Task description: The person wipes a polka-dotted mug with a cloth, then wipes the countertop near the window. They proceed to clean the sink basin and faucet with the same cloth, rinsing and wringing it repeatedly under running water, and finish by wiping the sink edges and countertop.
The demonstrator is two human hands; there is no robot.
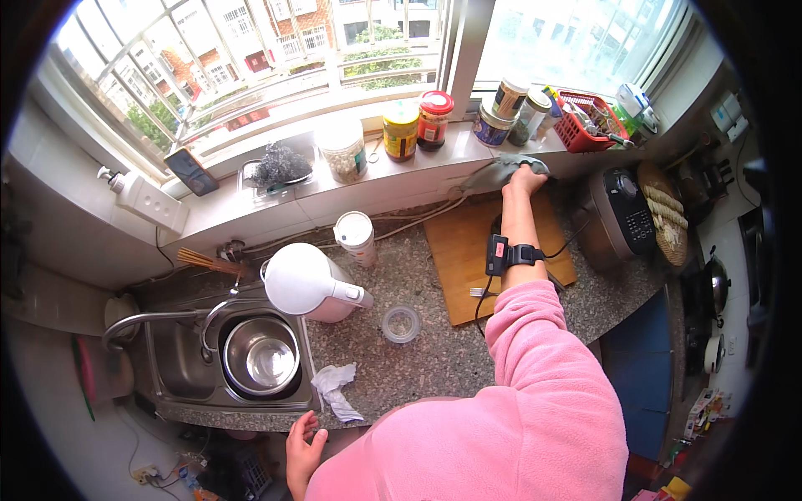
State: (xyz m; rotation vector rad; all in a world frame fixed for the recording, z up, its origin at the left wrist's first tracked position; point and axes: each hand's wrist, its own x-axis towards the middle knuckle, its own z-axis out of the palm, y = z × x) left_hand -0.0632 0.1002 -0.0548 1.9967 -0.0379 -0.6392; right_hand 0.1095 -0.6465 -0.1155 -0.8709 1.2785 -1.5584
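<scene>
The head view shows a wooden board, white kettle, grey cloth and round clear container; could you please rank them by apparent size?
1. Wooden board, partly covered
2. White kettle
3. Grey cloth, in the right hand
4. Round clear container

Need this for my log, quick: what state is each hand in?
Left hand: open, fingers loosely curled, nothing visible in it.
Right hand: closed, holding the grey cloth.

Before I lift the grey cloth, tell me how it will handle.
The grey cloth is likely floppy, given its folds at the right hand. It looks thin, so probably light. The part left of that hand may trail.
</scene>
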